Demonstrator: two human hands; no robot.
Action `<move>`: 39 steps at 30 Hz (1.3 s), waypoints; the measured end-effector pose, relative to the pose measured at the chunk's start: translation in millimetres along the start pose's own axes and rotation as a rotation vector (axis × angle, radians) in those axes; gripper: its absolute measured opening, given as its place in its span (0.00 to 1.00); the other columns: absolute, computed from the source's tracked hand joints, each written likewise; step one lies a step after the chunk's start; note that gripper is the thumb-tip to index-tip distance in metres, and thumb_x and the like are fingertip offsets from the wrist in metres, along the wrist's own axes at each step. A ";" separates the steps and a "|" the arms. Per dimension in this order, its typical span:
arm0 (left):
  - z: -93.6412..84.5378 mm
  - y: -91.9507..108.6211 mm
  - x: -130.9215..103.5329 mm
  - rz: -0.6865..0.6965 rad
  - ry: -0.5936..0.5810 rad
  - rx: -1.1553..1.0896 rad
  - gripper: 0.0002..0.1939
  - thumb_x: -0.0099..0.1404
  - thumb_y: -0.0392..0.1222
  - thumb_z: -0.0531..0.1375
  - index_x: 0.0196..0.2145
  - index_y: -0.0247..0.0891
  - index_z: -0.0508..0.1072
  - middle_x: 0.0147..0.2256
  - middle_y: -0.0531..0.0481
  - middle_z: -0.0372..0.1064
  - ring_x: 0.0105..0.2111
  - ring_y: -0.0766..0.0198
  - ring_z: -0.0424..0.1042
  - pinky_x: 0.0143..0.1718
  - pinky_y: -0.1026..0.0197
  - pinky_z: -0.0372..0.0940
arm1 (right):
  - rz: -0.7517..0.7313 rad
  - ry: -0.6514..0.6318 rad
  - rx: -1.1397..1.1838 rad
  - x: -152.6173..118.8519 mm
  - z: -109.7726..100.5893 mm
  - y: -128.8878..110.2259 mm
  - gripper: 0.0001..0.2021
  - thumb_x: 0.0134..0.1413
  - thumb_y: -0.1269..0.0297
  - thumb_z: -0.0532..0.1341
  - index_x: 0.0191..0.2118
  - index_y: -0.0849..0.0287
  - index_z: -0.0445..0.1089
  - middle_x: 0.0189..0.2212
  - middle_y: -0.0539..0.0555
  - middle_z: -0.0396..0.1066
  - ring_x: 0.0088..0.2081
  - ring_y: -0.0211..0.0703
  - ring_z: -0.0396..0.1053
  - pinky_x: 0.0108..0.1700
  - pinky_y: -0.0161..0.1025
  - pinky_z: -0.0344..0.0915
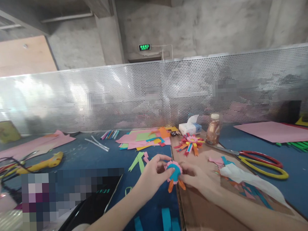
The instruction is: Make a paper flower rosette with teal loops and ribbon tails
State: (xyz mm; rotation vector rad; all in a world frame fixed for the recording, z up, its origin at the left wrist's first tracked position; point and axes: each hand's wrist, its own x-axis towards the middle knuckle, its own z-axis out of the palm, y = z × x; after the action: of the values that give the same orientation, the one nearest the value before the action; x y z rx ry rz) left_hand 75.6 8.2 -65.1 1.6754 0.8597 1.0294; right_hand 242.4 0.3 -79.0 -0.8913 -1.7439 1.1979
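Observation:
A small paper rosette with a blue round centre, pink ruffled edge and two orange tails is held up between both hands. My left hand grips it from the left, thumb pressed on the blue circle. From the right, my right hand pinches its edge near an orange tail. Beyond them a finished-looking multicoloured paper rosette lies on the brown cardboard. Blue paper strips lie below the hands, and green paper strips lie left of them.
Large scissors with red and yellow handles lie right, near paper scraps and a white tissue. A yellow glue gun and a dark screen are left. A bottle, tissue pack and coloured paper stand or lie farther back.

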 end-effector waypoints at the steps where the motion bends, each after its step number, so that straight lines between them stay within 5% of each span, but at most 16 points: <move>1: -0.1 -0.2 0.0 0.002 -0.001 0.001 0.14 0.54 0.42 0.57 0.38 0.34 0.60 0.28 0.49 0.69 0.28 0.64 0.69 0.28 0.62 0.63 | 0.006 0.000 -0.008 0.1 -0.3 0.3 0.05 0.45 0.68 0.56 0.29 0.61 0.68 0.30 0.50 0.63 0.36 0.41 0.62 0.39 0.35 0.57; 8: -0.7 -1.9 0.2 -0.006 -0.008 -0.011 0.14 0.55 0.40 0.56 0.38 0.34 0.60 0.27 0.50 0.70 0.28 0.63 0.70 0.28 0.62 0.63 | -0.013 -0.029 -0.001 2.5 -2.1 7.9 0.05 0.45 0.66 0.57 0.29 0.61 0.67 0.29 0.51 0.63 0.32 0.39 0.62 0.32 0.34 0.58; 23: -0.5 -1.5 -0.5 -0.023 0.007 -0.010 0.14 0.54 0.40 0.57 0.38 0.34 0.61 0.28 0.50 0.69 0.27 0.64 0.69 0.28 0.63 0.63 | -0.065 -0.023 -0.063 4.5 -3.7 11.6 0.05 0.46 0.67 0.57 0.28 0.61 0.68 0.31 0.51 0.64 0.34 0.40 0.63 0.36 0.35 0.58; 30: -1.2 -3.5 1.2 -0.030 0.000 -0.037 0.14 0.54 0.41 0.57 0.38 0.34 0.61 0.26 0.51 0.69 0.26 0.64 0.69 0.27 0.63 0.63 | 0.059 -0.054 0.076 2.2 -3.6 10.1 0.07 0.47 0.64 0.57 0.30 0.60 0.68 0.27 0.49 0.62 0.26 0.34 0.59 0.25 0.31 0.54; 39: -0.8 -2.9 0.7 -0.031 0.005 -0.050 0.15 0.54 0.43 0.58 0.38 0.34 0.61 0.26 0.51 0.69 0.26 0.65 0.69 0.27 0.63 0.63 | -0.006 -0.047 0.016 2.9 -5.2 12.2 0.06 0.46 0.65 0.58 0.29 0.61 0.68 0.29 0.49 0.61 0.30 0.35 0.60 0.30 0.31 0.55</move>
State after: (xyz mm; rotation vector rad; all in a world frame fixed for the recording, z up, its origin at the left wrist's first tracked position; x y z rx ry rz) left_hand 75.0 9.9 -67.5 1.6134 0.8548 1.0262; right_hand 247.2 8.3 -88.8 -0.8548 -1.7703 1.2364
